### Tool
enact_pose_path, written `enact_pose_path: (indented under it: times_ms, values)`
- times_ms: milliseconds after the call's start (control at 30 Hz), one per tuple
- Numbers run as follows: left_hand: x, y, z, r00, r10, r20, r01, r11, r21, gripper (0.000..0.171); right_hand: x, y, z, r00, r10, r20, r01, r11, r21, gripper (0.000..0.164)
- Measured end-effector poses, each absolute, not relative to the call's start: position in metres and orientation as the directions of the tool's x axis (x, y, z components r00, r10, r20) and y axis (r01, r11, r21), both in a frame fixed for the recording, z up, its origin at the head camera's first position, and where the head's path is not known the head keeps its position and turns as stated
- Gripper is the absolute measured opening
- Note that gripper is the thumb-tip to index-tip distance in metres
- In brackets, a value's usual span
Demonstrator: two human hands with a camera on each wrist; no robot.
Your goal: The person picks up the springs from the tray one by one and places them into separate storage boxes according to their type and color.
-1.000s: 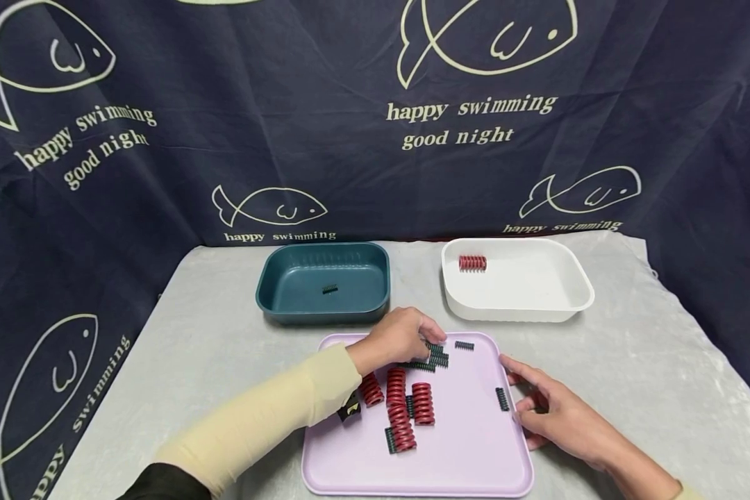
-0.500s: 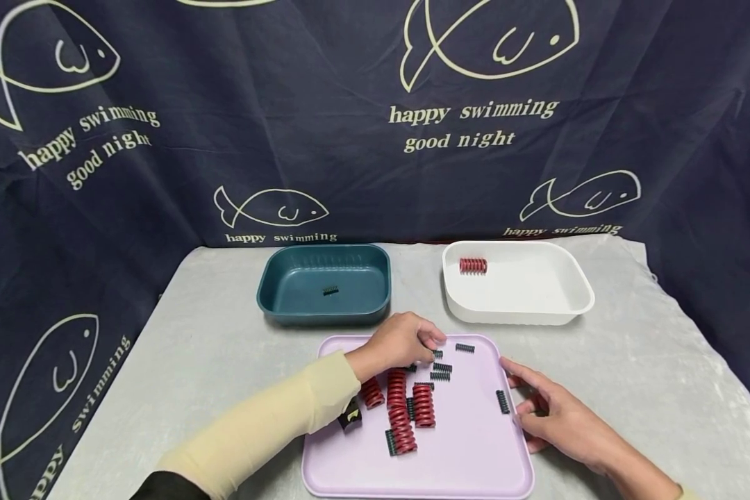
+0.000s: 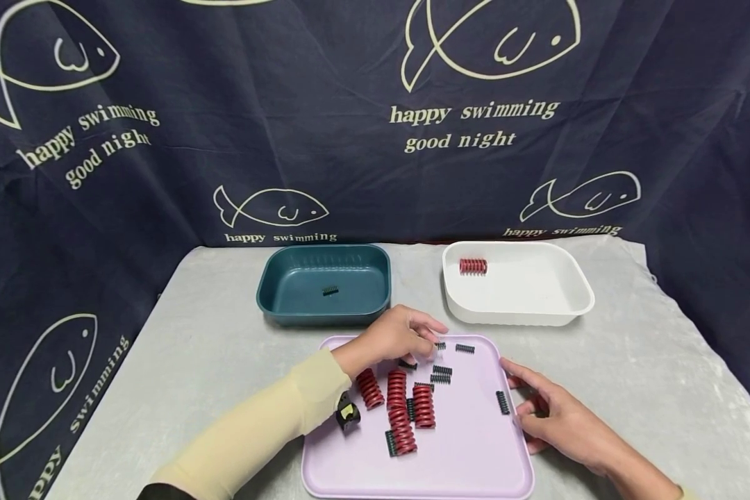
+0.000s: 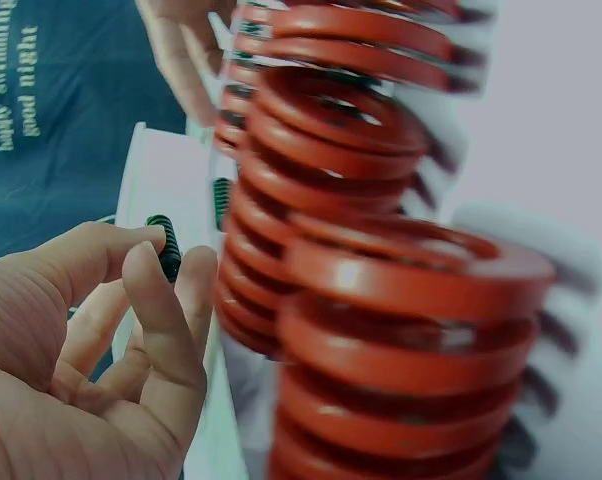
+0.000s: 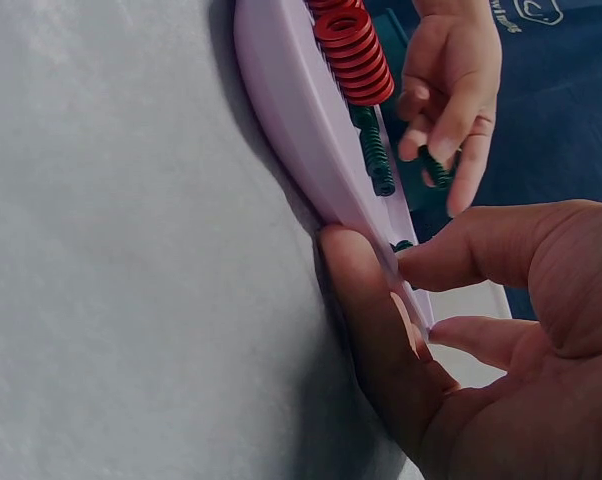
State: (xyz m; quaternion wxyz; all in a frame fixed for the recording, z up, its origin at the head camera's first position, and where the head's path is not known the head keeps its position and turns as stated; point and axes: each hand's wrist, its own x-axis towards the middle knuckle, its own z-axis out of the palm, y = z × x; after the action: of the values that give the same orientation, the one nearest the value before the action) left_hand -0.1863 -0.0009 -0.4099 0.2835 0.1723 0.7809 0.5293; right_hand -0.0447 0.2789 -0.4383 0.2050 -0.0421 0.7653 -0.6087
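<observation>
A small dark green spring (image 4: 164, 245) is pinched between the thumb and fingertips of my left hand (image 3: 396, 337), just above the far part of the lilac tray (image 3: 469, 458). In the right wrist view, the same spring (image 5: 436, 167) sticks out from those fingers. My right hand (image 3: 559, 417) grips the tray's right rim, thumb and fingers on either side of it. Below the left hand lie several thick red springs (image 3: 423, 406), along with several dark green springs (image 3: 440, 378). One green spring (image 3: 503, 402) rests near the right rim, close to my right fingers.
Behind the tray, a teal bin (image 3: 287, 298) stands on the left with a small dark spring (image 3: 330, 291) inside. To the right is a white bin (image 3: 537, 292) holding one red spring (image 3: 473, 267). A dark fish-print curtain (image 3: 362, 139) hangs behind the grey-covered table (image 3: 219, 347).
The clustered green springs have spread apart on the tray. My left hand has lifted slightly with one green spring in its fingertips. The right hand has stayed at the tray's rim.
</observation>
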Motion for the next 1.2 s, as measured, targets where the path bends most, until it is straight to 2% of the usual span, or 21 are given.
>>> enact_pose_path:
  times_ms: [200,467,833,1200]
  values:
    - [-0.193,-0.009,-0.398,-0.759,0.606,-0.238,-0.068,0.289,0.955,0.038,-0.045,0.278,-0.436,-0.911,-0.305,-0.276,0.196,0.269,-0.943,0.085]
    - [-0.206,-0.029,-0.378,-0.766,0.600,-0.230,-0.099,0.245,0.965,0.030,-0.044,0.278,-0.436,-0.916,-0.306,-0.260,0.177,0.273,-0.945,0.084]
    - [-0.225,-0.057,-0.364,-0.811,0.546,-0.210,-0.084,0.247,0.965,0.028,-0.045,0.279,-0.436,-0.914,-0.308,-0.263,0.180,0.273,-0.945,0.084]
    - [-0.251,-0.076,-0.352,-0.823,0.503,-0.264,-0.106,0.321,0.941,0.028,-0.045,0.279,-0.436,-0.913,-0.309,-0.266,0.182,0.276,-0.944,0.084]
